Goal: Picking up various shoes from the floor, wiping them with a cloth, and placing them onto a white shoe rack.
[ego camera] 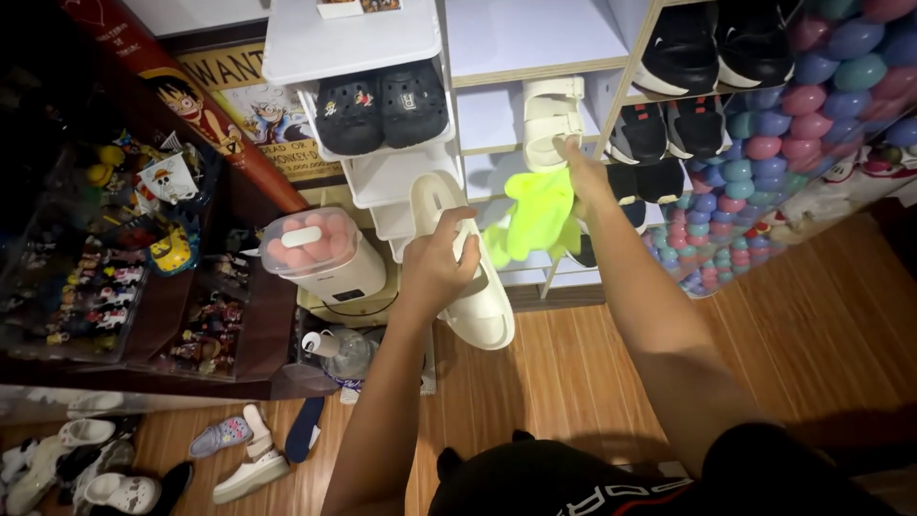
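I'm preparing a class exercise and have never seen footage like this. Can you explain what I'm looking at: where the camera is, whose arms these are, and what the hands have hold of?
There is no machine here. The one picture comes from a camera worn on a person's head, looking down, so both arms belong to the wearer. The left hand has its grip on a cream sandal, held in the air above the wooden floor. The right hand holds a bright yellow-green cloth and reaches up to a matching cream sandal on the white shoe shelf. Black clogs and dark sneakers sit on nearby shelves. Lower left, more shoes lie on the floor.
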